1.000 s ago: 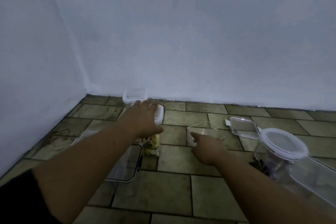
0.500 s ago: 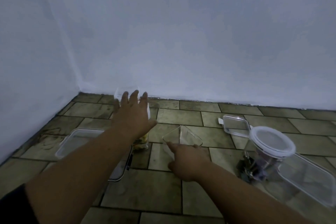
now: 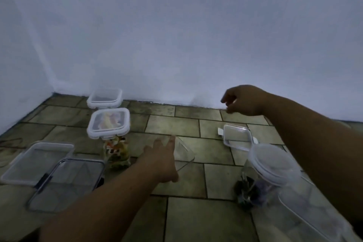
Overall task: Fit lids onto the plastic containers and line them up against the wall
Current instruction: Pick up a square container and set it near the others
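Sitting mid-floor, well off the wall, the open tub has my left hand touching its near side, fingers straight. My right hand hangs over the back edge, loosely curled, empty. A loose lid lies near the tub.

Olive-green brick-pattern floor tiles meet a pale bluish-white wall; the clear square plastic lid is white-rimmed.

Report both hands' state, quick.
Left hand: open, straight fingers touching the lidless clear container.
Right hand: open, fingers loosely curled, holding nothing.
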